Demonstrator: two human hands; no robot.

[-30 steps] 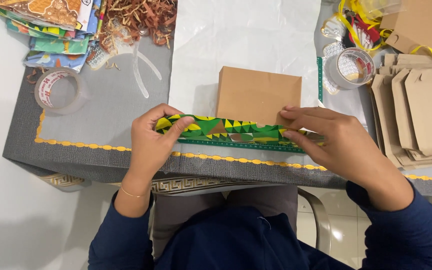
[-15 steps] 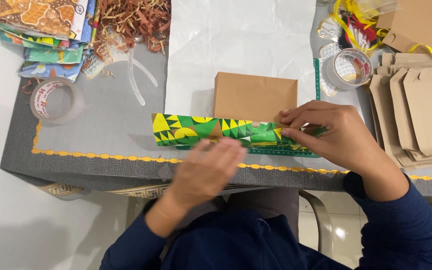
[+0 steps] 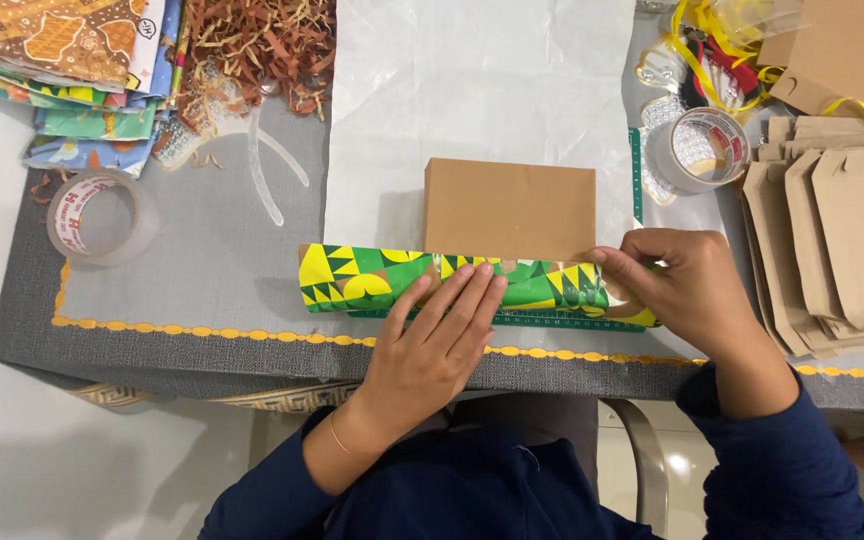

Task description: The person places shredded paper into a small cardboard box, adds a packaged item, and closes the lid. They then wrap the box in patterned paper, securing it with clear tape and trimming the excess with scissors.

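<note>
A brown cardboard box lies on white wrapping paper spread over the grey table mat. The paper's near edge is folded up against the box, showing its green and yellow patterned side. My left hand lies flat with fingers extended on the middle of that fold, pressing it down. My right hand pinches the fold's right end beside the box corner. A green ruler peeks out under the fold.
A clear tape roll sits at the left, another tape roll at the right. Flat cardboard pieces are stacked at the far right. Patterned paper sheets and shredded brown filler lie at the back left, ribbons at the back right.
My left hand left the fold's left end, swung down toward me, and now rests flat on the middle of the fold. The right hand stayed on the right end.
</note>
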